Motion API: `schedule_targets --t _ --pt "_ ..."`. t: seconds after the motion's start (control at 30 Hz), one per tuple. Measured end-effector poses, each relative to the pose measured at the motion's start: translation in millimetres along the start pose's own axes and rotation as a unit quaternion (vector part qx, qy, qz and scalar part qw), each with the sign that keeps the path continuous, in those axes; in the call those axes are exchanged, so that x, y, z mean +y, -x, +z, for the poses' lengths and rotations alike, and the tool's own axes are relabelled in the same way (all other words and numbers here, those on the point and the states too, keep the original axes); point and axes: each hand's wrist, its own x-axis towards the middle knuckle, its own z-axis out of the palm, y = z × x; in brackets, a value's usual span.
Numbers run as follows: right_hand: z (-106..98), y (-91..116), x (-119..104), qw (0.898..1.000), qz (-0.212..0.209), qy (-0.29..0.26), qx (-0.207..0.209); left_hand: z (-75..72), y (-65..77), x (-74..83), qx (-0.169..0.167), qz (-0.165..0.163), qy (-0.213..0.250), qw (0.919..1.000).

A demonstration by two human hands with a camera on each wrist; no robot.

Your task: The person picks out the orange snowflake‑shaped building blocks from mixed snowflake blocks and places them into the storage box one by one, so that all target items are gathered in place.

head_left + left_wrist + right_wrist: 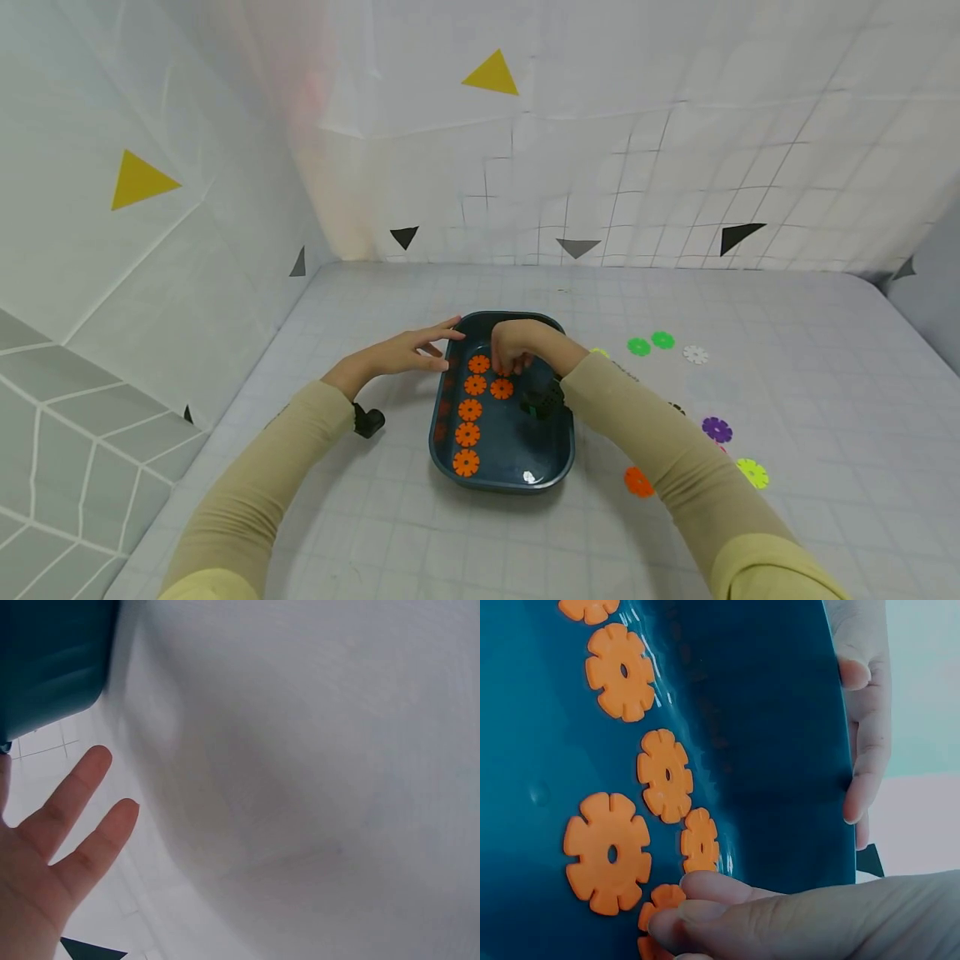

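Observation:
A dark blue-green rectangular tray (510, 450) stands in front of me. Along its left side runs a column of several orange notched plastic discs (469, 410), flower-shaped with a small centre hole. A second short row beside it includes one loose orange disc (609, 853). Inside the tray's far part, my right hand (517, 340) pinches another orange disc (660, 898) with thumb and fingertips, low over the tray floor; the fingers partly cover it. My left hand (412, 350) is at the tray's left rim, fingers spread and mostly straight, holding nothing.
Right of the tray lie green discs (651, 343), a white disc (695, 355), a purple disc (717, 429), a yellow disc (752, 473) and an orange disc (639, 482), some partly behind my right sleeve (675, 450). A white wall (637, 150) rises behind the table.

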Motion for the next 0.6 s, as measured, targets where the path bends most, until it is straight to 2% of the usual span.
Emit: schedule_targets --t 0.13,0.33,0.6 --pt "-2 3 3 1.000 -0.005 0.008 0.006 -0.4 -0.5 -1.0 -0.002 0.007 -0.001 1.0000" --pt "-6 15 7 0.999 -0.013 -0.014 0.030 0.4 -1.2 -0.7 -0.002 0.014 -0.001 0.9999" --pt "-11 43 21 0.994 -0.069 -0.063 0.060 1.0 0.0 -0.6 0.003 0.000 0.006 1.0000"
